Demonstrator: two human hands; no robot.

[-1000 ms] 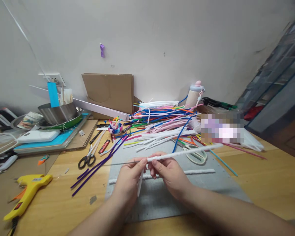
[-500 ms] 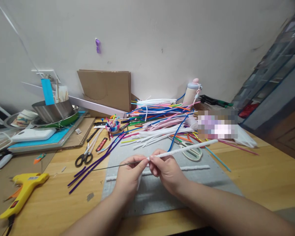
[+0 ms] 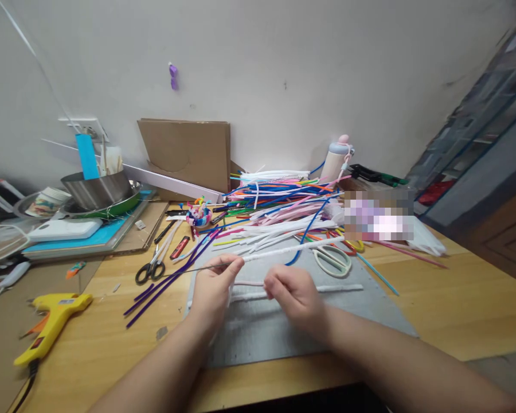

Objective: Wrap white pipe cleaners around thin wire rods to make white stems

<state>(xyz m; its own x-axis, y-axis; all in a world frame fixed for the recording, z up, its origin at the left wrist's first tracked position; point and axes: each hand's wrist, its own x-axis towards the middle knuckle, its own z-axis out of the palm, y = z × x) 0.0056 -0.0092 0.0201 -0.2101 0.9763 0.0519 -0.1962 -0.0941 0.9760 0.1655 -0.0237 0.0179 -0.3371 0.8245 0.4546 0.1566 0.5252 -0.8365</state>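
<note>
Over a grey work mat [image 3: 275, 338], a white-wrapped wire [image 3: 292, 249] is slanting away to the right from the left hand [image 3: 215, 287], whose thumb and forefinger are pinching it tightly where bare metal meets white fuzz. The right hand [image 3: 294, 292] is forming a loose fist, apparently gripping a pale strand [image 3: 248, 283] that is running between both hands. Wrapping could be unravelling should the pinch slacken; too hard a tug could be bending the thin wire. Beneath, a white chenille stem [image 3: 340, 288] is lying on the mat, perhaps close enough to be snagging. Farther left, a yellow hot-glue gun [image 3: 51, 322] is bearing a label [image 3: 66, 301] too small to read; a red packet [image 3: 179, 248] is showing equally illegible print.
</note>
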